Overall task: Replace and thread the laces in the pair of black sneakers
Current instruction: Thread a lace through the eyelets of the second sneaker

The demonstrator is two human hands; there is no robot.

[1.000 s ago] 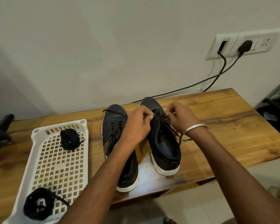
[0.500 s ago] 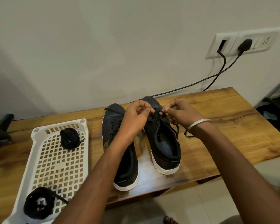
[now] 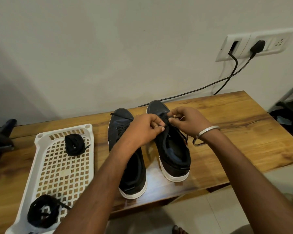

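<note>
Right now, left hand and right hand both curled over the lace of the right sneaker, fingertips pinching it at the eyelets near the toe; exact strand under each thumb hard to tell. Silver bangle on the right wrist. Left forearm crossing over the left sneaker, hiding most of its opening; laces on that one partly visible near the toe. Both sneakers side by side on the wooden table, toes toward the wall. To the left, a white lattice tray with one coiled black lace at its far end and another bundle at the near end. On the wall, a socket plate with cables trailing down behind the table. Dark object at the left edge, unclear what.
</note>
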